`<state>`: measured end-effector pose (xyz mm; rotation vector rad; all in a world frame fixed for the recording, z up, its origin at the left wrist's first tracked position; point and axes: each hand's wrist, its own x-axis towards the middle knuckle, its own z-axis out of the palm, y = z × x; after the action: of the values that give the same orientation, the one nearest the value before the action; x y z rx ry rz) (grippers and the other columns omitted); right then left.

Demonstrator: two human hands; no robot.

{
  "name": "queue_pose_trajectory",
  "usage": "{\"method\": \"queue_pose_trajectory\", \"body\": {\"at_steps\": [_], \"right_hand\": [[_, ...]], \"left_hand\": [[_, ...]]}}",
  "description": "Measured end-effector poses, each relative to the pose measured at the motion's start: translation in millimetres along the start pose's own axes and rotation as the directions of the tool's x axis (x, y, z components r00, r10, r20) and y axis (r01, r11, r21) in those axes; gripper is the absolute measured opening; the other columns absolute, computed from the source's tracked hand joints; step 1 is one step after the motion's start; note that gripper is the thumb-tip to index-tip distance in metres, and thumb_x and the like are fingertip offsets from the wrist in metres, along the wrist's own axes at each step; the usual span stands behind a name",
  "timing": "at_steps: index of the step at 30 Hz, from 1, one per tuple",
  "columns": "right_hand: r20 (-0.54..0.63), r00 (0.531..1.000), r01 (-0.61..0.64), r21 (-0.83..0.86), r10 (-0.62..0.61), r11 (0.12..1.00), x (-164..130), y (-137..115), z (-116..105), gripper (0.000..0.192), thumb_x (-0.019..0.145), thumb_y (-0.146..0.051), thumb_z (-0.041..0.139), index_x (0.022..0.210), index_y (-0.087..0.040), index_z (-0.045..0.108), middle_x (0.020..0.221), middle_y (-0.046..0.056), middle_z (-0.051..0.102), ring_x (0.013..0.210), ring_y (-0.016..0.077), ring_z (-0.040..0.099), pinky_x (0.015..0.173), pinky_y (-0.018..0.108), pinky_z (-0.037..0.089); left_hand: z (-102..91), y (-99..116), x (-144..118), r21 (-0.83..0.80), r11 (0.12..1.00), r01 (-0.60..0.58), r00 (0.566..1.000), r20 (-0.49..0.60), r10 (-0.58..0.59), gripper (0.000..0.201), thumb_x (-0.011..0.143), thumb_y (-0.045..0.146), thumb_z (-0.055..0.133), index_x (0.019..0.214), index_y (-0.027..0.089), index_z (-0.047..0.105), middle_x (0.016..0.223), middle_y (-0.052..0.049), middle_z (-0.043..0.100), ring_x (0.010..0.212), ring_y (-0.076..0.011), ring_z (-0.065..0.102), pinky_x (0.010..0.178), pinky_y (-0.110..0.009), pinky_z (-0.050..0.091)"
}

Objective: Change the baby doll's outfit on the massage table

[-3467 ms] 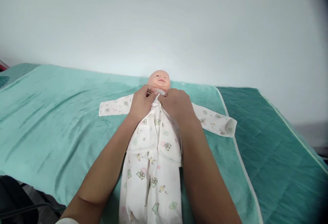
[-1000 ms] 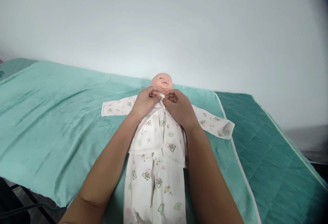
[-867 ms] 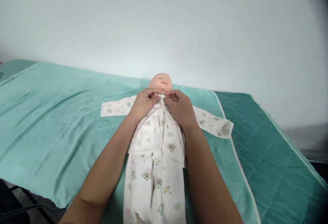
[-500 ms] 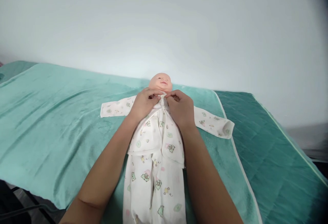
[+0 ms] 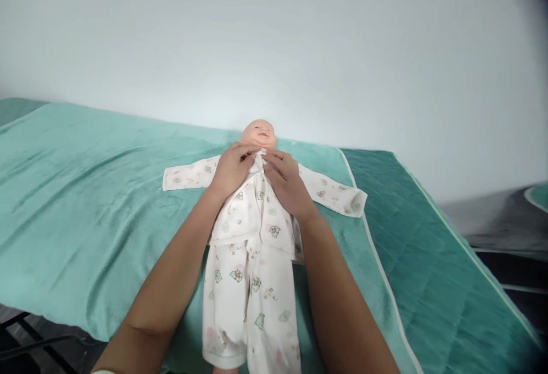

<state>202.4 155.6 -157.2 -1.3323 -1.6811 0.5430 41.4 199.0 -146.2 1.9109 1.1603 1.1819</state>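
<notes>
A baby doll [image 5: 258,132] lies on its back, dressed in a white printed baby shirt [image 5: 231,220] and matching trousers [image 5: 252,305]. At the neck, my left hand [image 5: 233,167] pinches the shirt's collar edge. My right hand [image 5: 287,183] is at the other side of the neck opening, its fingertips and thumb closed on the cloth just below the chin. Both sleeves stretch out sideways, and a bit of the doll's leg [image 5: 225,370] shows under one trouser cuff. The fastening between my fingers is too small to make out.
Under the doll a light green blanket [image 5: 107,202] with a white edge covers the bed. A darker quilted green cover [image 5: 428,248] shows at the right. The white wall [image 5: 274,43] stands close behind the head. Dark metal bars [image 5: 38,342] are at lower left.
The view has shifted, showing more wall and the trouser cuff. My right hand has flattened somewhat, its fingers stretched further over the shirt front. My left hand stays at the collar.
</notes>
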Motion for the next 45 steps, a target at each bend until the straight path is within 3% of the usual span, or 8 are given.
{"method": "queue_pose_trajectory", "body": {"at_steps": [8,17,20,24,29,35,40,45], "right_hand": [[0.076,0.995,-0.074,0.074,0.068,0.995,-23,7,-5,0.048,0.096,-0.052,0.048,0.139,-0.032,0.059,0.157,0.003,0.042,0.148,0.0221,0.031,0.125,0.046,0.020],[-0.218,0.963,-0.083,0.326,0.160,0.942,-58,-2,-2,0.035,0.092,-0.042,0.055,0.119,-0.022,0.064,0.129,0.007,0.065,0.121,0.0200,0.058,0.106,0.038,0.045],[-0.317,0.946,0.003,0.203,0.063,0.979,-61,-11,-9,0.020,0.092,-0.037,0.056,0.102,-0.022,0.064,0.107,0.005,0.066,0.101,0.0181,0.061,0.092,0.034,0.049],[-0.156,0.987,0.038,-0.065,-0.047,0.997,-66,-30,-16,0.016,0.091,-0.038,0.059,0.088,-0.022,0.059,0.089,0.002,0.060,0.077,0.0163,0.054,0.074,0.031,0.046],[-0.073,0.994,0.049,-0.402,-0.085,0.914,-75,-45,-8,0.017,0.088,-0.037,0.063,0.091,-0.021,0.056,0.091,0.006,0.060,0.080,0.0214,0.055,0.068,0.032,0.040],[-0.181,0.982,-0.059,-0.545,-0.048,0.836,-80,-53,8,0.008,0.090,-0.023,0.051,0.084,-0.020,0.056,0.083,0.006,0.060,0.071,0.0195,0.053,0.061,0.030,0.031],[-0.112,0.992,-0.099,-0.409,0.058,0.907,-73,-52,-5,0.014,0.088,-0.024,0.053,0.074,-0.020,0.052,0.073,0.001,0.058,0.063,0.0147,0.047,0.061,0.029,0.030],[0.102,0.984,-0.145,-0.020,0.146,0.989,-66,-47,-27,0.014,0.085,-0.027,0.058,0.073,-0.020,0.056,0.065,-0.003,0.053,0.060,0.0115,0.044,0.060,0.026,0.033]], "left_hand": [[-3.5,7,-26,0.189,0.977,-0.099,0.995,0.052,0.090,0.038,0.100,0.028,0.041,0.129,0.023,0.066,0.117,-0.008,0.059,0.120,-0.0207,0.053,0.111,-0.037,0.038],[-11.4,8,-48,0.056,0.990,-0.126,0.989,-0.067,0.130,0.023,0.097,0.026,0.049,0.106,0.022,0.070,0.114,-0.007,0.065,0.114,-0.0188,0.057,0.107,-0.034,0.041],[-15.2,16,-56,0.061,0.990,-0.131,0.983,-0.120,0.137,0.017,0.095,0.028,0.053,0.091,0.022,0.070,0.102,-0.005,0.067,0.104,-0.0187,0.059,0.098,-0.033,0.045],[-18.3,30,-62,0.065,0.992,-0.111,0.994,-0.007,0.112,0.015,0.091,0.030,0.060,0.083,0.021,0.067,0.090,-0.003,0.066,0.085,-0.0168,0.059,0.078,-0.030,0.046],[-24.0,42,-66,0.154,0.987,-0.043,0.989,0.147,0.020,0.005,0.086,0.026,0.063,0.085,0.022,0.066,0.087,-0.001,0.064,0.075,-0.0144,0.055,0.069,-0.028,0.043],[-36.7,50,-69,0.126,0.987,0.096,0.961,0.248,-0.125,0.013,0.085,0.030,0.064,0.079,0.020,0.060,0.072,0.002,0.059,0.064,-0.0118,0.050,0.060,-0.026,0.037],[-38.8,49,-68,0.060,0.988,0.142,0.952,0.266,-0.153,0.017,0.085,0.034,0.065,0.079,0.019,0.060,0.071,0.003,0.058,0.063,-0.0100,0.047,0.057,-0.024,0.035],[-39.5,52,-70,-0.092,0.981,0.172,0.942,0.306,-0.136,0.021,0.087,0.039,0.064,0.084,0.018,0.061,0.073,0.002,0.059,0.065,-0.0107,0.051,0.058,-0.024,0.037]]}}
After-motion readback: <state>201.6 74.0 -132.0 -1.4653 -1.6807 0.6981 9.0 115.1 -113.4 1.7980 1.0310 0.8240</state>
